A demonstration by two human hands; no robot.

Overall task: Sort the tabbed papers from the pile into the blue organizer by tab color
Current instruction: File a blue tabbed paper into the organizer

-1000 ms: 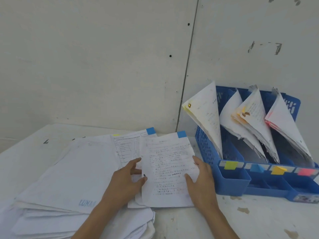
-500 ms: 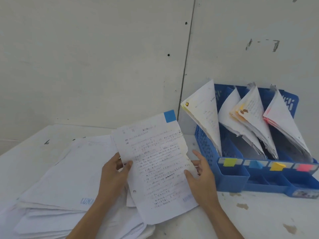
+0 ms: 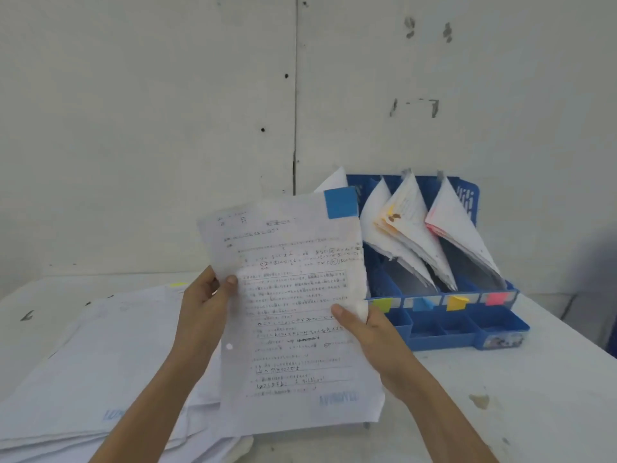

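My left hand and right hand fingers pinch the blue-tabbed sheet; unsupported above them, it may buckle and misfile.

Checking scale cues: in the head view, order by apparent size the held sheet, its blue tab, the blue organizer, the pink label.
1. held sheet, nearest the camera
2. blue organizer, partly hidden
3. blue tab
4. pink label

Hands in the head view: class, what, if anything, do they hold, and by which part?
A paper with a blue tab. The left hand pinches its left edge, the right hand grips its right edge, both around mid-height.
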